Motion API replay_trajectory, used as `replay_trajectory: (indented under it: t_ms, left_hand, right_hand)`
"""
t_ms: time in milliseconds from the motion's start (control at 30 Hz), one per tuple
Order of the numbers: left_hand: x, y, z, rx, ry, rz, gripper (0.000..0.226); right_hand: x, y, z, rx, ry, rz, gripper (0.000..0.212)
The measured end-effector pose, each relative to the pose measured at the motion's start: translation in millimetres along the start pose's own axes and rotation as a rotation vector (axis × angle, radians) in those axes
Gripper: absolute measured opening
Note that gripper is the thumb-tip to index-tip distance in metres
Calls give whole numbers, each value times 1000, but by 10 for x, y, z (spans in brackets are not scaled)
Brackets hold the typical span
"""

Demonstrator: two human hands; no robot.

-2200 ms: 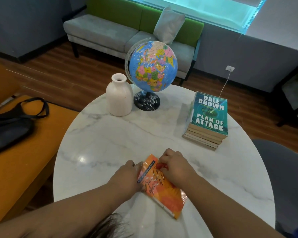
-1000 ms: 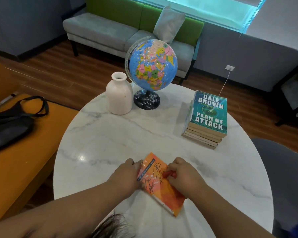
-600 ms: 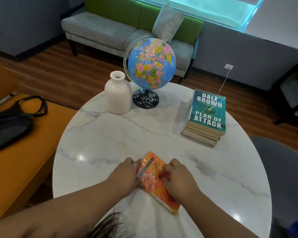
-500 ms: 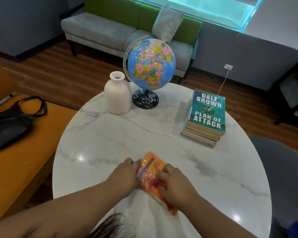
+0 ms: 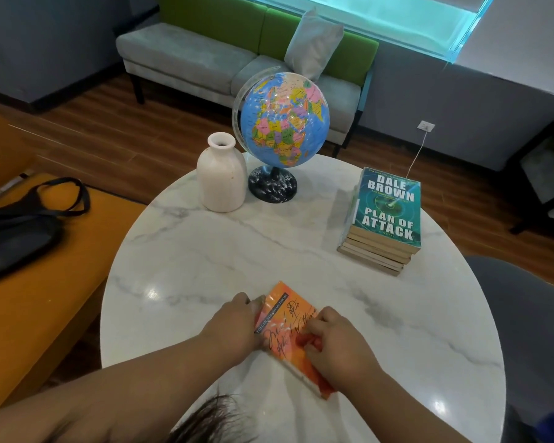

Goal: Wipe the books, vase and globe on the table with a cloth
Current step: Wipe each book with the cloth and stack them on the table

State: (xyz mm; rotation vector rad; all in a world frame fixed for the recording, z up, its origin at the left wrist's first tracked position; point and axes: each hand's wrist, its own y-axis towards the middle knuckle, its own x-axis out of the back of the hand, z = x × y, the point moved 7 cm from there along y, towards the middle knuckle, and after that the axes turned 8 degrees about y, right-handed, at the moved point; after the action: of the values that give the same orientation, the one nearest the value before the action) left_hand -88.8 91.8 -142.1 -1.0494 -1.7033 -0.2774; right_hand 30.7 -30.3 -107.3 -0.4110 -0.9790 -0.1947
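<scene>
While left hand point(image 5: 234, 324) grips the edge of an orange paperback book point(image 5: 287, 314), right hand point(image 5: 339, 346) curls on something red point(image 5: 305, 340), indistinct; white ceramic vase point(image 5: 219, 183) interior hidden.

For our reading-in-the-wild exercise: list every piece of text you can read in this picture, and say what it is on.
"DALE BROWN": top book of the stack.
"PLAN OF ATTACK": same cover.
Orange book: script title and band blurred, unreadable.
Globe: labels too small.

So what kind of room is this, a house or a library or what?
Probably a lounge or reading corner, though it could be a home: a grey and green sofa stands behind a round marble table that holds a globe and a stack of books.
</scene>
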Motion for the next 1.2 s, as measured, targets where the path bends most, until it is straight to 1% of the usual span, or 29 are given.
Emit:
replay_trajectory:
  t_ms: [67, 133, 200, 300, 367, 500, 567, 633, 667, 700, 767, 833, 900, 1000, 1033, 1133, 1200]
  left_hand:
    - [7, -5, -7, 0, -8, -1, 69]
    - [8, -6, -9, -3, -13, -3, 67]
    - [-3, 0, -5, -3, -6, 5, 70]
    - [-15, 7, 14, 10, 11, 15, 80]
    - [-12, 5, 12, 15, 7, 14, 80]
    - [3, -5, 1, 6, -4, 6, 74]
    - [13, -8, 2, 5, -3, 12, 75]
    - [22, -15, -1, 9, -9, 17, 78]
    - [24, -19, -2, 11, -11, 17, 79]
    - [29, -25, -9, 11, -13, 15, 78]
    - [33, -29, -19, 8, -21, 14, 76]
    - [30, -25, -14, 9, -22, 16, 76]
    - [32, -21, -6, 8, -13, 22, 78]
    - [24, -17, 3, 16, -12, 34, 80]
    - [22, -17, 1, 16, -13, 35, 79]
    - [18, -16, 4, 13, -28, 26, 76]
    - [20, -17, 6, 11, -32, 27, 78]
  right_hand:
    - [-33, -21, 64, 17, -27, 16, 25]
    - [-156, -67, 209, 95, -26, 90, 25]
    - [-185, -61, 263, 122, -5, 110, 24]
    - [-75, 47, 162, 57, 18, 2, 24]
    - [-68, 44, 160, 46, 4, -23, 25]
    - [-217, -38, 265, 137, -7, 101, 24]
    - [-152, 24, 196, 99, 11, 70, 24]
    - [-50, 88, 121, 38, 15, -22, 23]
    - [-39, 99, 114, 26, 4, -39, 23]
    - [-61, 94, 148, 40, -23, -21, 24]
    - [-182, 57, 242, 115, -60, 73, 26]
    - [-224, 40, 282, 156, -33, 123, 25]
    - [-143, 109, 230, 128, -15, 76, 24]
    - [-19, 164, 141, 44, -9, -43, 25]
    - [-36, 153, 158, 47, -22, -38, 25]
    - [-173, 90, 240, 138, -20, 72, 23]
    - [-138, 116, 221, 135, -2, 97, 22]
